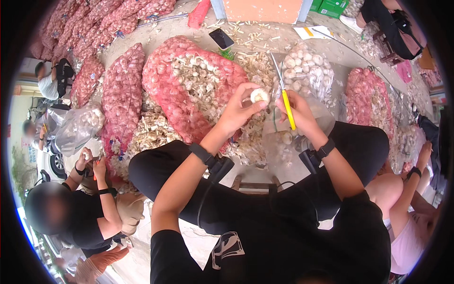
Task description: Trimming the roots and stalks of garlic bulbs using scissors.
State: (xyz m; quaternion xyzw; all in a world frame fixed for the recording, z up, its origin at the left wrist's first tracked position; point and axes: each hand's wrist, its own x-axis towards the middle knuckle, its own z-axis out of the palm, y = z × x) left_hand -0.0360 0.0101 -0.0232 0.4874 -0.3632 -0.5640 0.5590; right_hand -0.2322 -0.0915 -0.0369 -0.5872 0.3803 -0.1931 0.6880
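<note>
My left hand [241, 110] pinches a pale garlic bulb [259, 95] between fingers and thumb, its cut round face turned up. Close beside it, my right hand [301, 113] is closed on yellow-handled scissors [286, 105], the slim metal blades pointing up and away from me. The blades stand apart from the bulb. Beyond my left hand lies an opened red mesh sack [158, 71] of garlic bulbs. Past my right hand, a clear plastic bag [309, 66] holds trimmed white bulbs. Cut stalks and loose skins [257, 68] lie between the two.
Full red mesh sacks [124, 90] stand at the left and pile up far left. A phone [221, 39] rests beyond the open sack. Another red sack [369, 97] stands right. Co-workers sit left [85, 203] and right [402, 208]. A wooden stool [253, 185] shows between my legs.
</note>
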